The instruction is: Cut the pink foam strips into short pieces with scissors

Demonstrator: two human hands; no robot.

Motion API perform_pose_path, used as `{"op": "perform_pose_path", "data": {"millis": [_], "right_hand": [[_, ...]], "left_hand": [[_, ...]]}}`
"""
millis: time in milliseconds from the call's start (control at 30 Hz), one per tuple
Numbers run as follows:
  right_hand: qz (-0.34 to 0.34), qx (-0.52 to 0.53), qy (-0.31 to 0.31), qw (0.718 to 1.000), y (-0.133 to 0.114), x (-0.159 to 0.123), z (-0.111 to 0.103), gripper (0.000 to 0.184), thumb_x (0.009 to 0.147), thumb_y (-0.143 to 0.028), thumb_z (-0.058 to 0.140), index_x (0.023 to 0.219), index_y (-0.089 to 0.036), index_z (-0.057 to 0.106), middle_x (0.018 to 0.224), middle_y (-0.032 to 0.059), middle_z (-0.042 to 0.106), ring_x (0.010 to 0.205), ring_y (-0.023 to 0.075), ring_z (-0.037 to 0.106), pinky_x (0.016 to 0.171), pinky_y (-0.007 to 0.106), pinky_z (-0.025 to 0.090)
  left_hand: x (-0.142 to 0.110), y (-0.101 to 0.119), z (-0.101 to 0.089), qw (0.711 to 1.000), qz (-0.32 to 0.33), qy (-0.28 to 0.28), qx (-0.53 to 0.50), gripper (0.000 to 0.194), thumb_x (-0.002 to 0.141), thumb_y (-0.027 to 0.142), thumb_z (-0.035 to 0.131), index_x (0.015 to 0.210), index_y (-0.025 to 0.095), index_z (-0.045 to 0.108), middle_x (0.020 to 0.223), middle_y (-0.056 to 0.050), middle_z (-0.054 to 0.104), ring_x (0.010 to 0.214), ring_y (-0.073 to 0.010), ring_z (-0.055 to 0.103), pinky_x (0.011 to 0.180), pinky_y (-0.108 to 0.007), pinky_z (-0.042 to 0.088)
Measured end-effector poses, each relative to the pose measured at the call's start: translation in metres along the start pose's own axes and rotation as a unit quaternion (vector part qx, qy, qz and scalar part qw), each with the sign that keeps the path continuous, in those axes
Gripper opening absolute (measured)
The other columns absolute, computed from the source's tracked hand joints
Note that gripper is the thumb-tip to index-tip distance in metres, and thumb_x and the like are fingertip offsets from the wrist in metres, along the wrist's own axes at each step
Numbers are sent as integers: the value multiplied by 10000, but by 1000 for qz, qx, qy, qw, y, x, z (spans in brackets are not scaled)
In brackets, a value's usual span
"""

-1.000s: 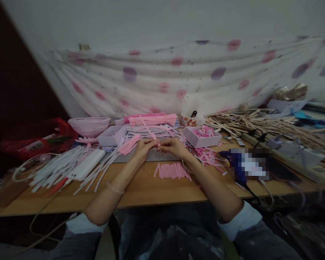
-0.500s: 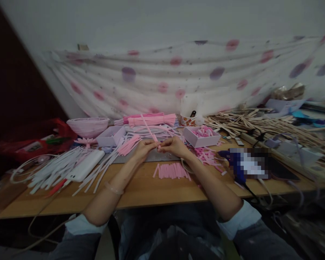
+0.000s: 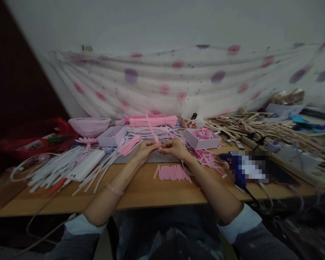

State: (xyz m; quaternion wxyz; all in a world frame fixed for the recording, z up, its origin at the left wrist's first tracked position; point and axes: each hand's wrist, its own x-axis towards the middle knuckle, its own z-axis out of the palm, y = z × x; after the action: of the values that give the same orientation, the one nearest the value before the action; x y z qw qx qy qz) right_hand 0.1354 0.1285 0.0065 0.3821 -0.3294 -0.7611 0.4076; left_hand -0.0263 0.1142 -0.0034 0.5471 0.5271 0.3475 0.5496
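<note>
A long pink pipe cleaner [image 3: 152, 129] rises at a slant from between my fingertips. My left hand [image 3: 144, 151] pinches it near its lower end. The fingers of my right hand [image 3: 175, 148] are closed on the same end, touching my left fingertips; the exact fold there is too small to make out. Below my hands, a row of short cut pink pipe cleaner pieces [image 3: 173, 172] lies on the wooden table [image 3: 157, 195]. Left of my left hand rests a bunch of longer pink pieces [image 3: 130, 145].
A white box [image 3: 203, 143] of pink pieces stands at right, a second white box [image 3: 112, 136] at left. A blue glue gun [image 3: 237, 169] lies on the right, with wooden sticks [image 3: 254, 124] behind. A white phone [image 3: 86, 166] lies among pale pipe cleaners [image 3: 54, 169].
The pink pipe cleaner stands a little more upright, its top end having swung right. Both hands keep their pinch at its lower end. The camera view has shifted slightly.
</note>
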Motion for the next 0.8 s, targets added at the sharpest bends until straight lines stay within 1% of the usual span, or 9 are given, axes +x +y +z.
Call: {"op": "perform_pose_path", "data": {"millis": [167, 300, 467, 533, 700, 800], "right_hand": [[6, 24, -10, 1000, 9, 3, 2, 317, 589, -445, 738, 658, -142, 676, 580, 2, 651, 505, 105, 569, 503, 205, 445], [21, 47, -27, 998, 10, 3, 2, 349, 557, -430, 767, 737, -141, 691, 592, -10, 656, 511, 101, 576, 512, 201, 459], [27, 53, -33, 998, -1, 1, 2, 347, 643, -485, 701, 656, -139, 682, 583, 9, 664, 498, 101, 581, 510, 202, 462], [38, 65, -29, 997, -3, 1, 2, 363, 634, -503, 702, 642, -141, 677, 572, 11, 665, 490, 105, 583, 514, 209, 469], [55, 80, -20, 995, 0, 1, 3, 384, 601, -517, 721, 622, -137, 668, 576, 22, 671, 496, 116, 591, 531, 224, 483], [62, 76, -21, 995, 3, 2, 6, 400, 599, -528, 714, 632, -133, 664, 583, 25, 667, 508, 122, 595, 544, 234, 484]], "left_hand": [[1, -3, 0, 1000, 11, 5, -13, 220, 516, 324, 781, 529, 133, 673, 563, -31, 636, 579, -126, 554, 666, -276, 438], [3, -6, -2, 1000, 20, 11, -14, 207, 531, 317, 772, 542, 132, 679, 590, -40, 650, 614, -139, 575, 675, -274, 443], [5, -10, -5, 999, 29, 21, 7, 228, 537, 327, 782, 580, 122, 692, 587, -38, 649, 603, -131, 566, 659, -269, 434], [4, -9, -4, 999, 33, 27, 3, 241, 537, 336, 791, 602, 122, 702, 605, -37, 657, 613, -128, 567, 673, -271, 435], [3, -3, -1, 997, 24, 39, -61, 323, 505, 400, 811, 677, 141, 724, 712, -48, 690, 701, -145, 602, 747, -298, 447], [3, -1, -1, 996, 28, 58, -66, 336, 486, 394, 823, 692, 146, 731, 728, -51, 695, 739, -153, 607, 778, -307, 442]]}}
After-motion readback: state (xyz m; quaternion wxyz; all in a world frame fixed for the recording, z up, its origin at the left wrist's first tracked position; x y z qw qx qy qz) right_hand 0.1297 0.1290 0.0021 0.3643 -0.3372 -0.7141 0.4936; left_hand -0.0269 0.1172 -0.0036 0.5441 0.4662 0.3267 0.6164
